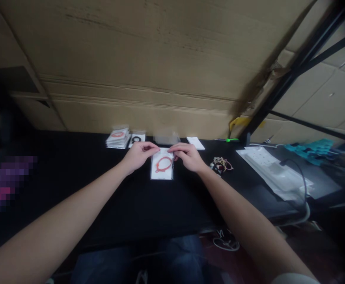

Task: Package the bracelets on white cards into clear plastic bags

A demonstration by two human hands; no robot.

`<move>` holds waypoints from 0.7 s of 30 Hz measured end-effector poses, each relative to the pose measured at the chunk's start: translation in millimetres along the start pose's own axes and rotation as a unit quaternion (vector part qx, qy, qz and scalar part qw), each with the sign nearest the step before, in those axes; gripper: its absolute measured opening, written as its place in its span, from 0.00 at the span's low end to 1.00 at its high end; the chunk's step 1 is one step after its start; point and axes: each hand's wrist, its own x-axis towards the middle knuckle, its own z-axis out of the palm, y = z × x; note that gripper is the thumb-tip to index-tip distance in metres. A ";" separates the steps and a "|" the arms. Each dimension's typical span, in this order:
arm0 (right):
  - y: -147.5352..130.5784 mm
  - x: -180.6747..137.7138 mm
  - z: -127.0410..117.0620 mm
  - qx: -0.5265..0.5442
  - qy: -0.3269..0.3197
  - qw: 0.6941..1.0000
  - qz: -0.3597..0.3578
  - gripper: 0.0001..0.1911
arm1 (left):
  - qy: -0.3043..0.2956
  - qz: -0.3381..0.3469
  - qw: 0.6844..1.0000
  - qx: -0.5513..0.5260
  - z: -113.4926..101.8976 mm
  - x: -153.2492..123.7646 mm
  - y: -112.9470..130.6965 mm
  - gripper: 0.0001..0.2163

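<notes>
Between my hands a clear packet (162, 174) lies on the black table; inside it an orange-red cord bracelet (164, 163) rests against a white card. My left hand (139, 156) pinches the packet's top left corner between thumb and fingers. At the top right corner, the fingers of my right hand (188, 156) are closed on the same packet. Beyond my left hand stand a pile of similar packets (118, 138) and a packet with a black ring-shaped item (137, 139). Right of my right hand sits a small heap of mixed bracelets (221, 165).
At the back lie clear plastic bags (166, 138) and white cards (195, 142). A green-tipped tool (232, 140) is near the metal frame. To the right are white papers (267, 165), a dark cable (301, 173) and teal material (311, 151). Cardboard (148, 59) walls off the back.
</notes>
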 end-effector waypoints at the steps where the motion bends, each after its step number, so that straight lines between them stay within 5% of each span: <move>1: -1.0 0.3 0.2 0.013 0.004 1.000 0.006 0.10 | 0.004 0.006 1.000 0.027 0.7 -0.8 1.5 0.06; 9: 1.0 2.6 8.5 -0.005 -0.022 0.995 0.100 0.16 | -0.005 -0.009 0.999 -0.045 6.9 -3.8 5.4 0.18; 13: 2.2 2.5 9.1 -0.013 -0.014 0.996 0.091 0.16 | -0.036 -0.091 0.993 -0.071 12.9 -4.2 0.4 0.10; 21: 7.5 2.7 6.5 0.018 -0.040 0.991 0.123 0.16 | -0.008 -0.098 0.994 -0.041 12.4 -3.2 -0.9 0.08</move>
